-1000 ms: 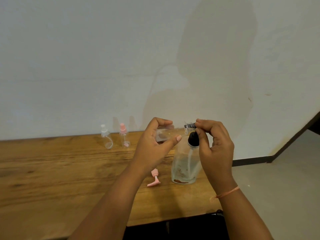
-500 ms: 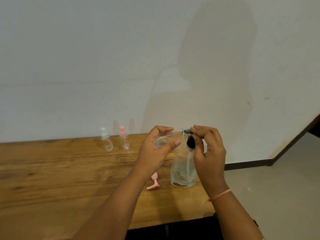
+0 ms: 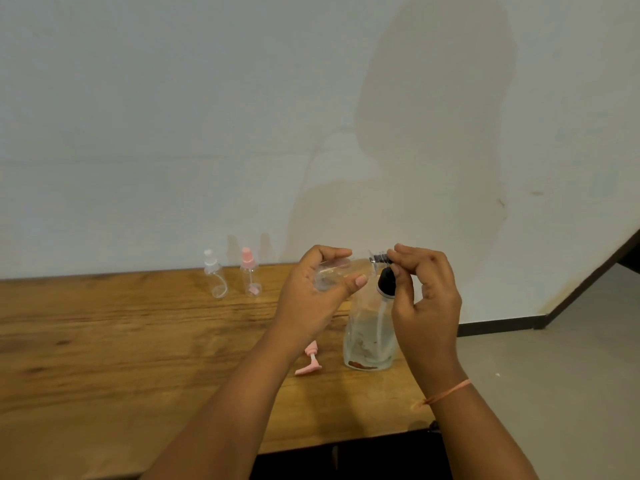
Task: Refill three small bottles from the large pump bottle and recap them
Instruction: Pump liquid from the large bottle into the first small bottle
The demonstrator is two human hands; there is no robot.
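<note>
Sideways in the air, the small bottle (image 3: 341, 270) lies clear and uncapped in the left hand (image 3: 311, 296), whose fingers curl over it from above while the thumb clamps it from below. Its mouth points right and meets the pump head (image 3: 380, 260), a dark ridged piece that the right hand (image 3: 426, 296) pinches between thumb and fingertips, the other fingers loosely curled behind. Below that head sits a black collar (image 3: 386, 285) on top of the pump bottle (image 3: 367, 334), which stands upright on the table (image 3: 104, 341) near its right end, clear, with a tube running down inside and a brownish patch at its base. Whether liquid is passing into the small bottle is too fine to tell. Just left of the pump bottle a pink cap (image 3: 309, 362) lies on its side on the wood, partly behind the left wrist. Well apart, by the wall (image 3: 173, 133), stand a white-capped bottle (image 3: 214, 278) and a pink-capped bottle (image 3: 250, 273), side by side and upright. A thin pink wristband (image 3: 446, 393) circles the right wrist.
</note>
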